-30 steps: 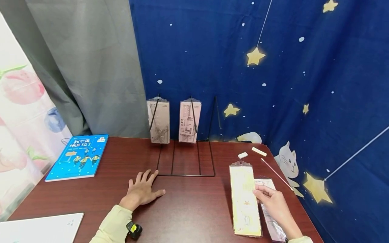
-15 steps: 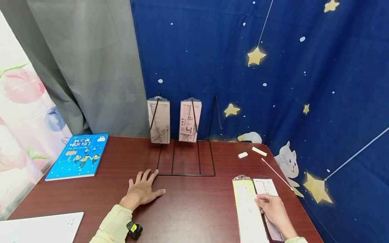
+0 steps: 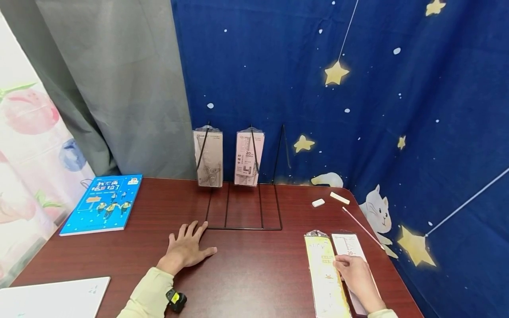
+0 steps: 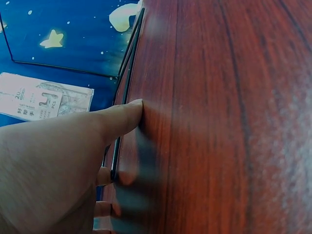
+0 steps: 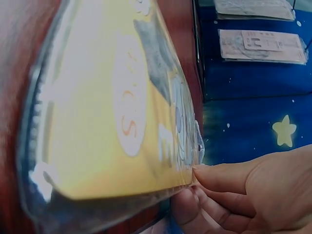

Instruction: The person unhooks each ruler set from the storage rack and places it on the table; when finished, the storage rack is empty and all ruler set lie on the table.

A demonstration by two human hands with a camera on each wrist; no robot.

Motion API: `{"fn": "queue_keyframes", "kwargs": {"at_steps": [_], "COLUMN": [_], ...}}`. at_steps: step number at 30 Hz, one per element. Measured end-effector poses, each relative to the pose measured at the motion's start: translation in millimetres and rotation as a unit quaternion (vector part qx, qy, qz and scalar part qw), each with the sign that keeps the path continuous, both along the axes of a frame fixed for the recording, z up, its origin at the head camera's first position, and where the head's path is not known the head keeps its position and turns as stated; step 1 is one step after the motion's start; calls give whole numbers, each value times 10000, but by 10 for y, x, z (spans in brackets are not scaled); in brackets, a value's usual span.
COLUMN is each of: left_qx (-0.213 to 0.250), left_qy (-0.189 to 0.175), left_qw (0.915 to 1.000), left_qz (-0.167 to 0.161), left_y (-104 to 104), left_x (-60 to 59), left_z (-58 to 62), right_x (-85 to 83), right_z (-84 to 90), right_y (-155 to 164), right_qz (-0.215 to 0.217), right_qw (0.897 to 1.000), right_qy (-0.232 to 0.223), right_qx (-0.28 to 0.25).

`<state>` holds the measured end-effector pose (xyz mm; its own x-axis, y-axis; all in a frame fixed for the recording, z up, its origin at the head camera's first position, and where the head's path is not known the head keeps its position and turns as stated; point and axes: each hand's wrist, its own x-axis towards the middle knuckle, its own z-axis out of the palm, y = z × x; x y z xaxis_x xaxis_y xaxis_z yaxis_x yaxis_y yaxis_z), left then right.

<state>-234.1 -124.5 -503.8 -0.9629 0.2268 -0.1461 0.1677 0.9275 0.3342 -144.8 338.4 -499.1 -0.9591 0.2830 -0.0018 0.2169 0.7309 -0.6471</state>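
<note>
My right hand (image 3: 355, 278) pinches the right edge of a yellow ruler-set packet (image 3: 328, 282) in clear plastic, between thumb and fingers. Its hang tab points toward the back, and its near end is cut off by the head view. In the right wrist view, the yellow packet (image 5: 102, 122) stands tilted close to the camera. A pink ruler-set packet (image 3: 350, 243) lies just right of it, partly under my hand. My left hand (image 3: 186, 249) rests on the table with fingers spread, a fingertip right at the front left corner of the black wire rack (image 3: 242, 229).
Two ruler-set packets, one greyish (image 3: 210, 159) and one pink (image 3: 249, 159), hang from the rack; its right hook (image 3: 287, 152) bears nothing. Two white erasers (image 3: 318, 202) and a thin pink stick (image 3: 362, 228) lie back right. A blue book (image 3: 101, 205) and white pad (image 3: 55, 298) lie left.
My right hand has brought the yellow packet lower and slightly right, toward the near edge, and its tilt has changed. The left hand has stayed in place.
</note>
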Motion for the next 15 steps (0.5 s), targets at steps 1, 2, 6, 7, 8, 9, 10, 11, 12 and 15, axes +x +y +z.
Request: {"fn": "queue_keyframes", "kwargs": {"at_steps": [1, 2, 6, 7, 8, 9, 10, 11, 12, 15], "left_qx": [11, 22, 63, 71, 80, 89, 108, 110, 107, 98], "left_qy": [-6, -12, -35, -36, -31, -21, -19, -1, 25, 79], "left_qw": [10000, 10000, 10000, 10000, 10000, 10000, 9999, 9999, 9999, 9999], "left_qz": [2, 2, -3, -9, -23, -38, -40, -38, -35, 1], "left_y": [2, 5, 21, 26, 31, 35, 34, 31, 25, -8], "left_x": [-1, -4, -6, -7, -8, -9, -12, -11, -14, -23], "left_z": [-3, -6, -26, -35, -39, -42, -53, -53, -54, -66], "right_x": [0, -1, 5, 4, 3, -3, -14, -32, -52, -140], "right_z": [-1, -2, 26, 46, 70, 98, 130, 164, 197, 279], "right_y": [-1, -1, 17, 24, 35, 41, 42, 37, 27, -42], "right_qz": [8, 0, 14, 23, 42, 48, 32, 27, 36, 84], "right_qw": [10000, 9999, 9987, 9981, 9975, 9970, 9964, 9958, 9954, 9951], "right_qy": [14, 5, -156, -219, -266, -288, -322, -316, -261, 71], "right_qx": [83, 162, 493, 573, 647, 723, 784, 855, 922, 987]}}
